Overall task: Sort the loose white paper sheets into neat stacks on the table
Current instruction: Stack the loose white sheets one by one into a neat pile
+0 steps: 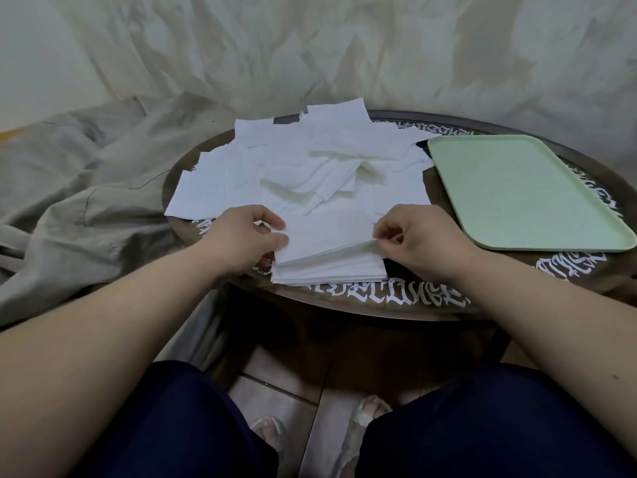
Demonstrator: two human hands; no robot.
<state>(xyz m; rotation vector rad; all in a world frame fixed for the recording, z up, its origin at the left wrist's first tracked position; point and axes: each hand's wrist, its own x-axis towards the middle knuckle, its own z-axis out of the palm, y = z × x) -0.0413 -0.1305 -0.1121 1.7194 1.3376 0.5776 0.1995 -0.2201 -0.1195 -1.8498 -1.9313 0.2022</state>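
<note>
With the left hand (241,232) gripping the stack (327,257) at the table's (344,301) near edge and the right hand (424,236) pinching its top sheet's corner, a tug could skew it.

- A pale green tray (524,191) lies flat on the right side of the round dark surface (344,301), one corner reaching past its rim.
- White ornate lettering (389,296) runs around the edge of that surface.
- A crumpled beige cloth (86,188) is heaped to my left, beside the surface.
- A pale draped curtain (310,46) hangs behind everything.
- My knees in dark blue trousers (179,426) sit below, and my feet in light sandals (358,429) rest on the tiled floor (275,395).
</note>
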